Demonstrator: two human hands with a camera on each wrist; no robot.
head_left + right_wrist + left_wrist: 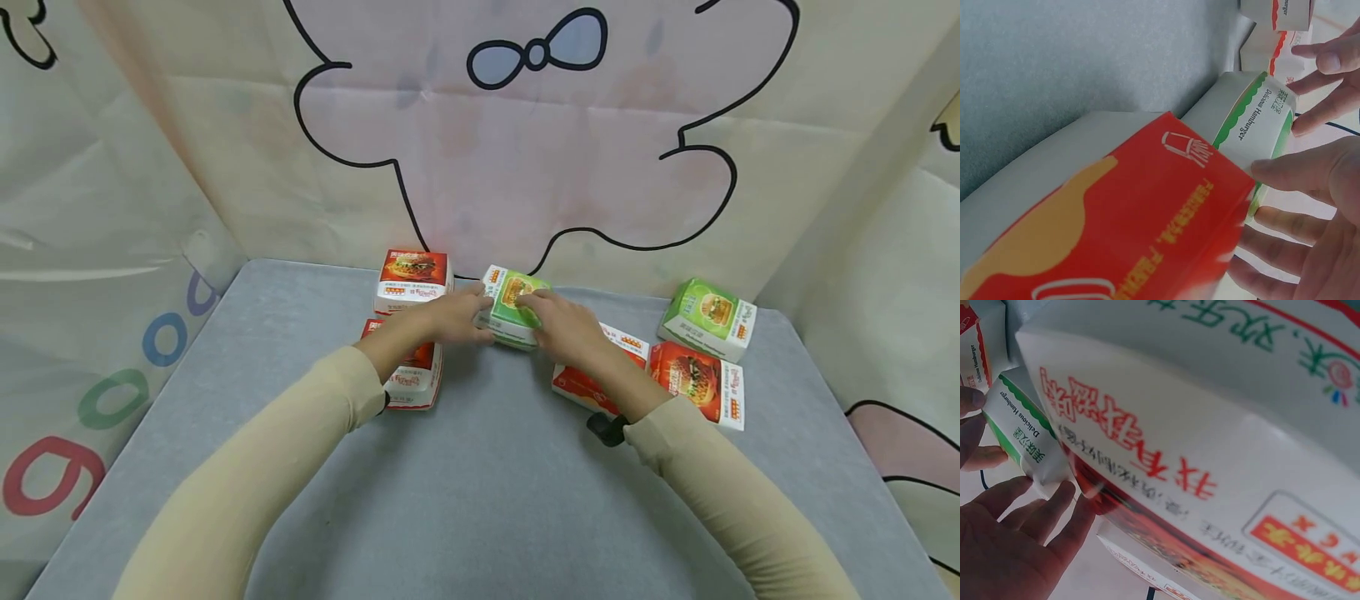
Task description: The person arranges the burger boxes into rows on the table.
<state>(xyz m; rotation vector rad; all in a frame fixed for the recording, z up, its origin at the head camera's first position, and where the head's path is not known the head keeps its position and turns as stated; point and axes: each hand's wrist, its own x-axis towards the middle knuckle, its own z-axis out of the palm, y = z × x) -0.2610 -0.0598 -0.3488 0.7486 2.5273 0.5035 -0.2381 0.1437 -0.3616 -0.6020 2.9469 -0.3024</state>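
Observation:
A green-and-white hamburger box (504, 310) sits near the back of the table, between the two hands. My left hand (452, 317) touches its left end with spread, fairly straight fingers, reaching over a red-and-white hamburger box (417, 379). On the other end, my right hand (567, 327) holds the green box, thumb at the front side and fingers over the top. In the right wrist view the thumb lies by the corner of the green box (1254, 115). Below the right forearm lies a red box (581, 387), partly hidden by it.
Behind the left forearm stands another red-and-white box (412, 271). To the right are a red burger box (693, 385) and a second green box (708, 315) behind it. A printed cloth backdrop (525, 183) rises along the back edge of the grey table (480, 500).

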